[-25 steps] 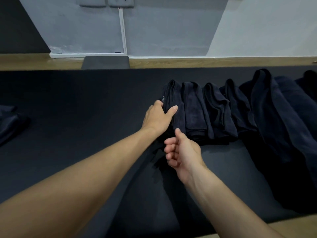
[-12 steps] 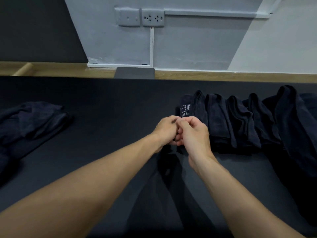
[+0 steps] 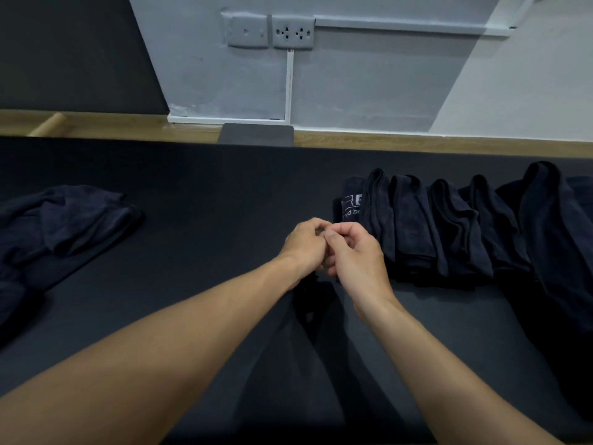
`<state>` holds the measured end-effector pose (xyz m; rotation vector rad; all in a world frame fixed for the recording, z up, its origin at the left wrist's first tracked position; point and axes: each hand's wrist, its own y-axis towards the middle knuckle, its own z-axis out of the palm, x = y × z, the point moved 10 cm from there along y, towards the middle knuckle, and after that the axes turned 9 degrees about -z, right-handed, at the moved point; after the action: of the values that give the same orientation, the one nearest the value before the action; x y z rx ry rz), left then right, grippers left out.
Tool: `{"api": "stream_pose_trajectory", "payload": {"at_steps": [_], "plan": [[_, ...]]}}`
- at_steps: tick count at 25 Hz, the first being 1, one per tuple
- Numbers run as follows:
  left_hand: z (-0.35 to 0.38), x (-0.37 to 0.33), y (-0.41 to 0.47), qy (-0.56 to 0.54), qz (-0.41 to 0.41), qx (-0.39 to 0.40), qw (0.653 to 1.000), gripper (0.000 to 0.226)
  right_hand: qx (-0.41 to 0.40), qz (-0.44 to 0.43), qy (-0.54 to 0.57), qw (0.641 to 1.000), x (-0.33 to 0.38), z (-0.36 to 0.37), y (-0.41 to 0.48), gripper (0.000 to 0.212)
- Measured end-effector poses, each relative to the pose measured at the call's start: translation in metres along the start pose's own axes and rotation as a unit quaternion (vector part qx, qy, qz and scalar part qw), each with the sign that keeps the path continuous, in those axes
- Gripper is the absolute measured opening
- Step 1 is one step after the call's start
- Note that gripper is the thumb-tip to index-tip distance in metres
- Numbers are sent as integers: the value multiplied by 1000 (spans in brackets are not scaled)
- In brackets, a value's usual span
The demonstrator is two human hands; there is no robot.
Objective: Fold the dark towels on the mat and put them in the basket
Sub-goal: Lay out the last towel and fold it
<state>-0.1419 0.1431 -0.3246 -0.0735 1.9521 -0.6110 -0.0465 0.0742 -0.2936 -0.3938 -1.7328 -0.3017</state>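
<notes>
Fingers of left hand, right hand curl together beside folded towels; hold unclear.

Left hand has left the folded towels, meeting right hand.

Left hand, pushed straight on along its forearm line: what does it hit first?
The right hand, which touches the left hand. Beyond it, probably the labelled folded towel at the row's end; depth is unclear.
</notes>
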Motion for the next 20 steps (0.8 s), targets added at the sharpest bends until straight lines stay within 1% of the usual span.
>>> {"api": "stream_pose_trajectory", "payload": {"at_steps": [3,6,10,14,16,18,20], "plan": [[-39,10,-4,0,2,-43,999,29,52,-7,16,998,5,37,-3,8],[-97,28,-15,-5,-5,-98,995,33,117,-21,20,993,19,89,-12,8],[-193,61,-48,32,-26,-201,979,34,216,-70,-11,974,46,176,-31,11],[-303,118,-108,70,-81,-320,941,39,323,-93,-31,941,68,287,-77,22],[-351,149,-142,163,-105,-371,908,44,377,-103,-41,920,75,343,-106,27],[-382,178,-166,261,-145,-374,878,56,417,-125,-73,897,77,385,-125,35],[-403,217,-187,330,-220,-337,854,73,453,-189,-176,853,79,427,-142,53]]}}
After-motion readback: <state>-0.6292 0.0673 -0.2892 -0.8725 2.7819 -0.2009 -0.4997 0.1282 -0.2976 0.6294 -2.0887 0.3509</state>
